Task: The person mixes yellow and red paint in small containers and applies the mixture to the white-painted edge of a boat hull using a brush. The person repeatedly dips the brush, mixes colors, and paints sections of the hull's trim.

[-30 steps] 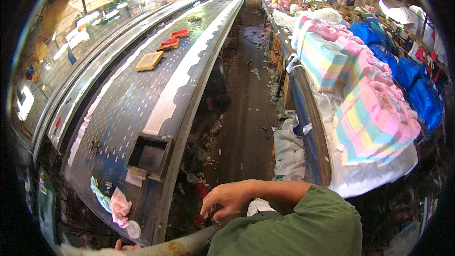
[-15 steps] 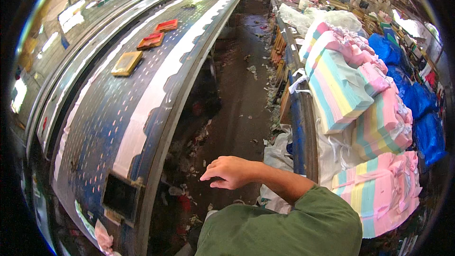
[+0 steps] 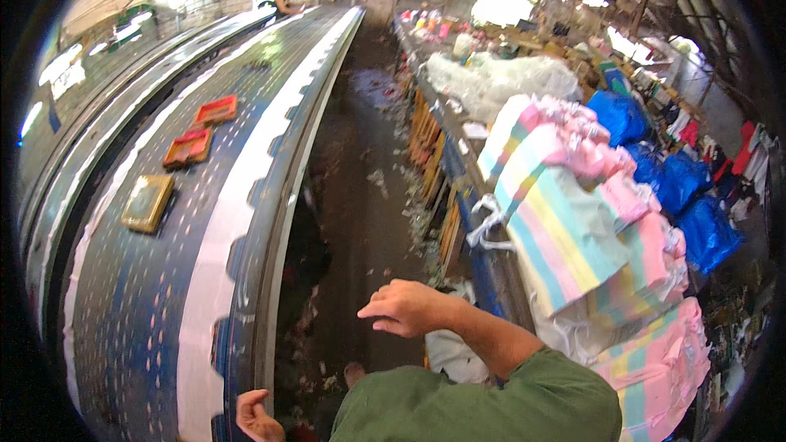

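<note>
Hands over aisle, nothing held.
L hand curling by long print desk edge; R hand hovering, fingers loosely spread, w/ striped cloth stack nearby.

The long printing surface on the left is covered with matt dark blue cloth, dotted pale, with a smooth white scalloped band along its right edge. Three flat frames lie on it, looking wooden: the near one dull yellow, the two farther ones red and slightly glossy. On the right, folded pastel-striped cloth looks soft and matt. Beyond it, blue plastic bags shine. The floor is rough, dark and littered. The sleeve is matt green cloth.
</note>
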A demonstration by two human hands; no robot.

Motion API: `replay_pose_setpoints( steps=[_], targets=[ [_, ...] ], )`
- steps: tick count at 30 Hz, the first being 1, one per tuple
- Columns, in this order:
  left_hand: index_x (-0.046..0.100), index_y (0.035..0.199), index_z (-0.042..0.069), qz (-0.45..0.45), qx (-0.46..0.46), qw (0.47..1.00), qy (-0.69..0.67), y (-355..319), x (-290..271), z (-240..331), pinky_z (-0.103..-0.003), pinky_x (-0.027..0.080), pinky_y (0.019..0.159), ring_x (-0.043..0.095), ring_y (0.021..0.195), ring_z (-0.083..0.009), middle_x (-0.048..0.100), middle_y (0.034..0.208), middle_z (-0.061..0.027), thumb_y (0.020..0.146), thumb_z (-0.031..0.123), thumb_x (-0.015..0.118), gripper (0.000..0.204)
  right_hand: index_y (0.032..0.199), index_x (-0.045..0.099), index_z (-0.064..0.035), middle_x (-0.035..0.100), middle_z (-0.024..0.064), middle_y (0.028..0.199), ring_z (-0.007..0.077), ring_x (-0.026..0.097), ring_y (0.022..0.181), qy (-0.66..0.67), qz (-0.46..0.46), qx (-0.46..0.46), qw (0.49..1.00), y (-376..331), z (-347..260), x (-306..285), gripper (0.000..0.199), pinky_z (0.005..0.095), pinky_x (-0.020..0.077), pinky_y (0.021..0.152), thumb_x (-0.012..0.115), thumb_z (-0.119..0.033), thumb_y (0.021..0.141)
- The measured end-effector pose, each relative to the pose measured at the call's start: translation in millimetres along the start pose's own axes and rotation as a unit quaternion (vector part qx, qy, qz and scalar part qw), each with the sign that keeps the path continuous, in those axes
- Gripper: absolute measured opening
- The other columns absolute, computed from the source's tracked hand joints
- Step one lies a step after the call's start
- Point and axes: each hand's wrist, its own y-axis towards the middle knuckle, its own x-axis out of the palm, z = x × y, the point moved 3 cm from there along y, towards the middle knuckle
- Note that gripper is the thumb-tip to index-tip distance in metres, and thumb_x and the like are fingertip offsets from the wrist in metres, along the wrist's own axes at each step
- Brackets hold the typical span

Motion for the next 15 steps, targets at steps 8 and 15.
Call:
replay_pose_setpoints(
  steps=[8,15],
  targets=[
    [0.071,0.093,-0.003,-0.021,0.088,0.972,-0.217,239.9,169.8,29.0,-0.037,0.061,0.094,0.071,0.1,-0.0254,0.071,0.109,-0.0174,0.101,-0.018,0.055,0.023,0.139,0.076,-0.0092,0.079,0.0148,0.122,0.0375,0.074,0.115,0.008,0.042,0.156,0.987,18.1,123.6,-70.4,0.036,0.0496,0.0561,0.101,0.076,-0.022,0.105],
    [0.074,0.094,0.002,-0.09,0.212,0.956,-0.183,400.0,357.5,66.1,-0.036,0.061,0.091,0.077,0.098,-0.0265,0.079,0.106,-0.0167,0.087,-0.023,0.072,0.026,0.131,0.081,-0.0069,0.083,0.0151,0.11,0.035,0.079,0.103,0.054,0.188,0.233,0.953,19.6,310.1,-115.9,0.029,0.0463,0.0614,0.094,0.079,-0.016,0.103]
  ],
)
